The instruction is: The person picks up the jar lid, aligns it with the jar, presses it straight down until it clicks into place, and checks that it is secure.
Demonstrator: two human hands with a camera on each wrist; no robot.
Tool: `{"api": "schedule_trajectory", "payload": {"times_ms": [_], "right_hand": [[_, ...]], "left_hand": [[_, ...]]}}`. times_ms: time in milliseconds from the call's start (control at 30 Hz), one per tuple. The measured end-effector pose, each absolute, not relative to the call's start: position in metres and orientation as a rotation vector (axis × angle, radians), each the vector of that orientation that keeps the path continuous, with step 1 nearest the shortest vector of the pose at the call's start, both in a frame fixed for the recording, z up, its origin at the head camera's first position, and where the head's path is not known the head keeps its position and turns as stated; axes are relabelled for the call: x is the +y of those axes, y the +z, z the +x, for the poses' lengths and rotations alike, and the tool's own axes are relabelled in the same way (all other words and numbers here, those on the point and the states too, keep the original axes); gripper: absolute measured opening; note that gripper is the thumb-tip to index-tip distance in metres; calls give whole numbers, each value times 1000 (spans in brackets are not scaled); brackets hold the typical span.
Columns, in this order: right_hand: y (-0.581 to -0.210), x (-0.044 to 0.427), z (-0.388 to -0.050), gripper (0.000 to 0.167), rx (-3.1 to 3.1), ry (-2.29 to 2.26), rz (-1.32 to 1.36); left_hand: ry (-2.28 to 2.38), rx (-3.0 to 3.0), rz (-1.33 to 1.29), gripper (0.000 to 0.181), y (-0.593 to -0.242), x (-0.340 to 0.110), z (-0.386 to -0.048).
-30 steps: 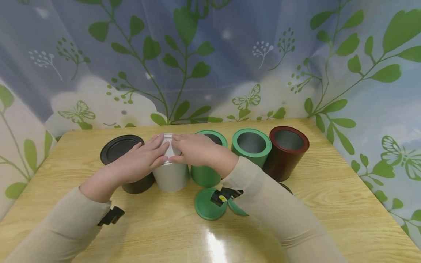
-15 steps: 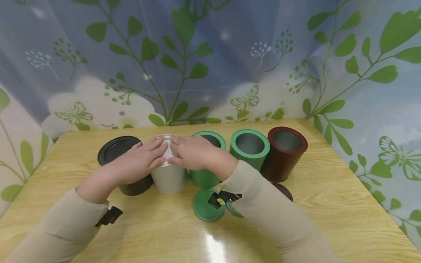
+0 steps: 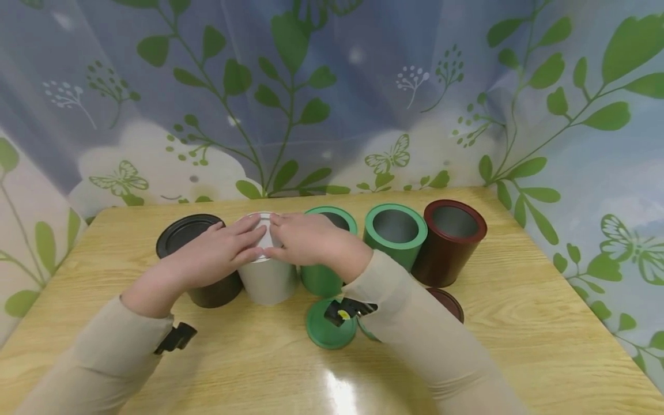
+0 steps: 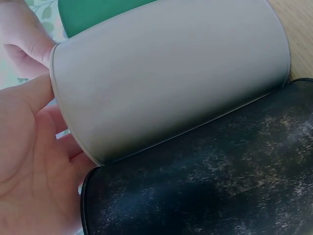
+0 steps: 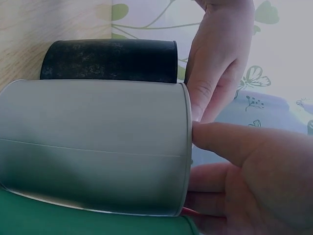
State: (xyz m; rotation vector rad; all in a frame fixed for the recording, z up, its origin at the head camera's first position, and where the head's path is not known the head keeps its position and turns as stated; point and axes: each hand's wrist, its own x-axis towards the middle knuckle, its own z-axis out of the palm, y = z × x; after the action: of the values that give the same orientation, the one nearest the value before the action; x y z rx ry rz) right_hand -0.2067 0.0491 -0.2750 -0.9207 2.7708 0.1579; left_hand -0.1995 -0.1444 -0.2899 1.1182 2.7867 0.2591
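A white can (image 3: 268, 282) stands upright with its white lid (image 3: 266, 233) on top. My left hand (image 3: 220, 253) rests on the lid's left side with fingers fairly straight, and my right hand (image 3: 308, 237) lies on its right side. Both thumbs touch the near rim. In the left wrist view, the palm (image 4: 29, 161) sits over the can's end. From the right wrist, the thumb (image 5: 215, 138) is at the rim of the white can (image 5: 98, 132). A black can (image 3: 187, 233) with its lid on stands to the left, partly hidden by my left hand.
Right of the white can stand two open green cans (image 3: 396, 225) and an open dark red can (image 3: 450, 248). A green lid (image 3: 331, 331) lies in front; another green lid and a dark red lid (image 3: 450, 305) are partly behind my right sleeve. A patterned curtain hangs behind the table.
Both hands stay on the white lid with almost no movement. My right forearm has shifted slightly left, so more of the dark red lid shows.
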Motion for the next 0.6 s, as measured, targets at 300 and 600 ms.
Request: {"api": "schedule_trajectory", "payload": {"times_ms": [300, 600], "right_hand": [[-266, 46, -209, 58, 2740, 134, -904], [-269, 45, -207, 56, 2750, 206, -903]], "left_hand": [[374, 2714, 1087, 55, -283, -147, -203], [379, 2741, 975, 58, -288, -144, -197]]}}
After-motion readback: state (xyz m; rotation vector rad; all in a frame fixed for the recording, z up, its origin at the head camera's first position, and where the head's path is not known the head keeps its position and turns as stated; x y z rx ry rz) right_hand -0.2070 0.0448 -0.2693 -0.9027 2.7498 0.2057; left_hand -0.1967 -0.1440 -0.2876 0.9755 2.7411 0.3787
